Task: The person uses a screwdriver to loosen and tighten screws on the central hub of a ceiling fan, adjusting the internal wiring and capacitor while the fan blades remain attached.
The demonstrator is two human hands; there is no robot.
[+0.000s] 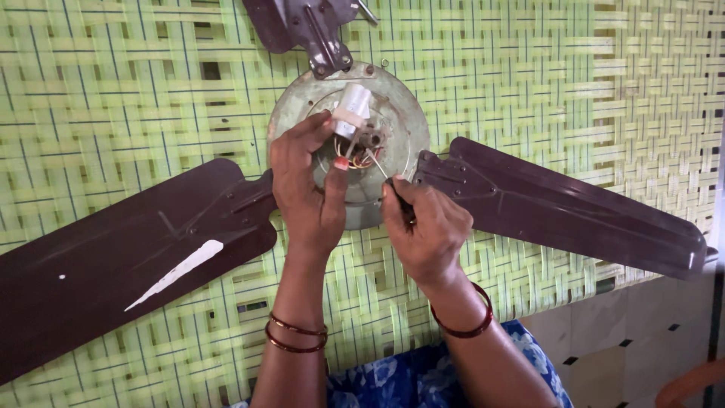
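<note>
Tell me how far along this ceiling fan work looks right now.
Done: the fan motor hub lies open on the woven green surface, wires showing. In hand: the left hand steadies the white capacitor while the right hand works a thin screwdriver into the hub. Left: the capacitor remains wired in, and no cover is back on.

Woven mat (529, 68) underneath, flat pale-green plastic strips, faintly shiny, gaps showing dark. Ceiling fan motor housing (400, 132) is dull grey-green metal, scuffed and stained. The fan blades (559, 204) are dark brown painted metal with a soft sheen; on the left blade (113, 272) a white streak where the paint is chipped. White capacitor (352, 106) looks smooth plastic. Thin bare-metal screwdriver shaft (377, 165) glints. Glossy dark red bangles (296, 338) on the wrists. Blue floral cloth (408, 378), matt. Floor tiles (627, 347) smooth, pale.
</note>
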